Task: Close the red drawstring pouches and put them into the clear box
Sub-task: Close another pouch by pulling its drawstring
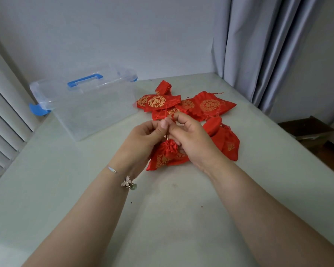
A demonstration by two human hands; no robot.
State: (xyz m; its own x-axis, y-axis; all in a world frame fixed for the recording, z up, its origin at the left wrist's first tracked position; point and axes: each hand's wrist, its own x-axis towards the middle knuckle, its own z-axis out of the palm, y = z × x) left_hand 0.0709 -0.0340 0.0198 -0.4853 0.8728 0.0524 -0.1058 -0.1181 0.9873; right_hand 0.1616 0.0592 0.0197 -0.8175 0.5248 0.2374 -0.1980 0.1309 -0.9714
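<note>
Head view: both hands work at centre over the worktop (46, 189). The left hand (143, 135) and right hand (189, 137) each pinch the cord (163, 117) of a pouch (167, 155) whose neck is already gathered. Other pouches (181, 105) lie at 12 o'clock, the box (85, 105) at 10 o'clock. Judged risk: the thin cord slips from either grip, loosening the neck
</note>
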